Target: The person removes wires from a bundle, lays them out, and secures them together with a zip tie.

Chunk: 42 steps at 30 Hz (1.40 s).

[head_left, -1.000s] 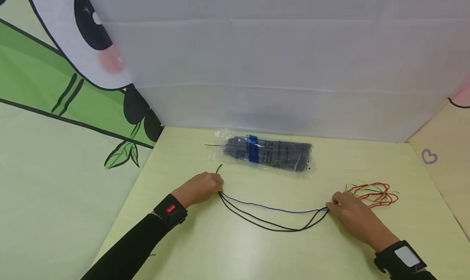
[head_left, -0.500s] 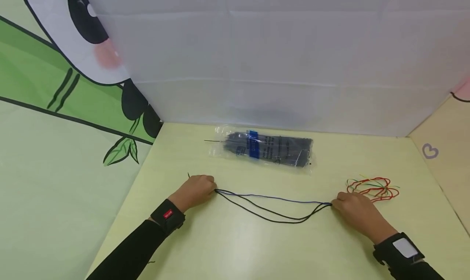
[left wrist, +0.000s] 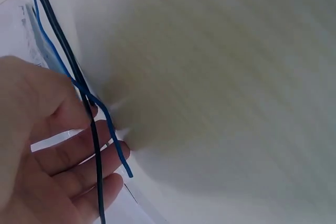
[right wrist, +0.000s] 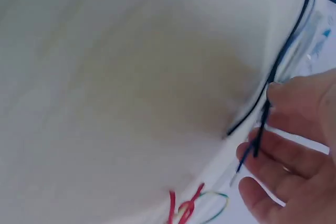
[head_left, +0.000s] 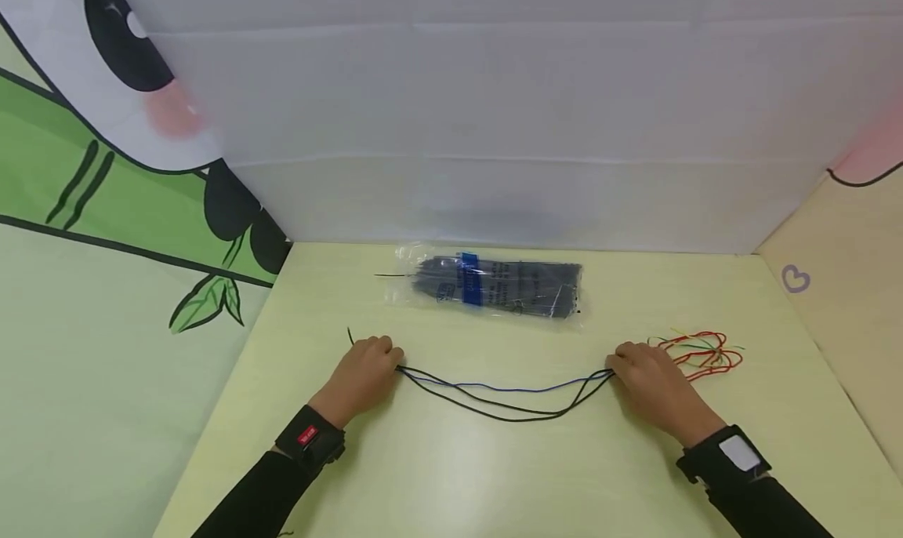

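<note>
Two thin black wires (head_left: 516, 420) and a thin blue wire (head_left: 525, 390) sag side by side between my hands, over the pale tabletop. At one end my left hand (head_left: 361, 375) pinches all three; a black end sticks up behind the knuckles. In the left wrist view the blue wire (left wrist: 111, 129) ends just past the fingers and a black one (left wrist: 98, 166) runs further. My right hand (head_left: 650, 383) pinches the opposite ends between thumb and forefinger. Short ends of the black wires (right wrist: 262, 124) and blue wire (right wrist: 243, 162) poke past that grip, the other fingers loosely bent.
A clear packet of black cable ties (head_left: 522, 283) with a blue band lies at the back, one thin tail sticking out left. Behind the right hand is a loose bundle of red, green and yellow wires (head_left: 712, 358). A white printed backdrop (head_left: 494, 130) rises along the table's back edge.
My left hand has shifted down and left, turning the protruding black end leftward. The right hand keeps its pinch. The wires stay held, and the head view has shifted slightly.
</note>
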Each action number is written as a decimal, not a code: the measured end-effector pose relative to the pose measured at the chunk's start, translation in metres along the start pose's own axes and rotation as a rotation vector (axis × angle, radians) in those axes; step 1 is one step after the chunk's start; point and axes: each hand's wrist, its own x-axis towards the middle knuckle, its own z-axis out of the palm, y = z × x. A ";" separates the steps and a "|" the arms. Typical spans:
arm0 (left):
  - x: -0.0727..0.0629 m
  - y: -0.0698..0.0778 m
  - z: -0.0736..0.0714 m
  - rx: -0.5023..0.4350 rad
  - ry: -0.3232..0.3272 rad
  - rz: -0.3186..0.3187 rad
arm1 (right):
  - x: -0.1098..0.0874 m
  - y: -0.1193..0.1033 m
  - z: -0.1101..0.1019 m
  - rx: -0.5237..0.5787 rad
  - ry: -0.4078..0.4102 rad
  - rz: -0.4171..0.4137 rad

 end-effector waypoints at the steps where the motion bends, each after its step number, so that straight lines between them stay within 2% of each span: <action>1: 0.000 0.000 -0.001 -0.012 0.008 0.007 | -0.001 0.002 -0.003 0.016 0.011 0.013; 3: 0.000 0.000 -0.001 -0.036 0.020 0.019 | -0.003 0.009 -0.011 0.033 0.049 0.059; 7: 0.005 0.002 -0.002 -0.069 0.070 0.044 | -0.010 0.032 -0.025 0.033 0.105 0.231; 9: 0.009 0.004 -0.002 -0.081 0.102 0.055 | -0.012 0.043 -0.030 0.041 0.054 0.320; 11: 0.013 0.007 -0.001 -0.093 0.119 0.065 | -0.013 0.052 -0.032 0.053 -0.050 0.378; 15: 0.020 0.015 -0.001 -0.117 0.114 0.072 | -0.006 0.063 -0.028 0.086 -0.246 0.405; 17: 0.027 0.021 -0.003 -0.129 0.092 0.065 | -0.003 0.066 -0.025 0.082 -0.273 0.406; 19: 0.037 0.029 -0.007 -0.160 0.059 0.047 | 0.000 0.067 -0.023 0.036 -0.216 0.376; 21: 0.052 0.038 -0.013 -0.212 0.026 0.020 | 0.003 0.066 -0.023 -0.022 -0.095 0.323; 24: 0.085 0.053 -0.026 -0.335 -0.009 -0.002 | 0.013 0.059 -0.023 -0.099 0.126 0.225; 26: 0.112 0.065 -0.031 -0.421 -0.010 0.013 | 0.023 0.052 -0.025 -0.108 0.250 0.160; 29: 0.159 0.089 -0.034 -0.553 -0.027 0.062 | 0.040 0.047 -0.028 -0.090 0.356 0.070; 32: 0.202 0.115 -0.031 -0.661 -0.072 0.095 | 0.055 0.046 -0.028 -0.059 0.411 -0.004; 35: 0.236 0.136 -0.027 -0.726 -0.119 0.104 | 0.068 0.047 -0.026 -0.019 0.435 -0.047; 38: 0.259 0.147 -0.019 -0.744 -0.116 0.112 | 0.078 0.052 -0.024 0.003 0.443 -0.067; 40: 0.268 0.148 -0.013 -0.761 -0.104 0.112 | 0.084 0.057 -0.022 -0.004 0.439 -0.067; 42: 0.273 0.147 -0.009 -0.790 -0.079 0.096 | 0.090 0.063 -0.020 -0.014 0.397 -0.034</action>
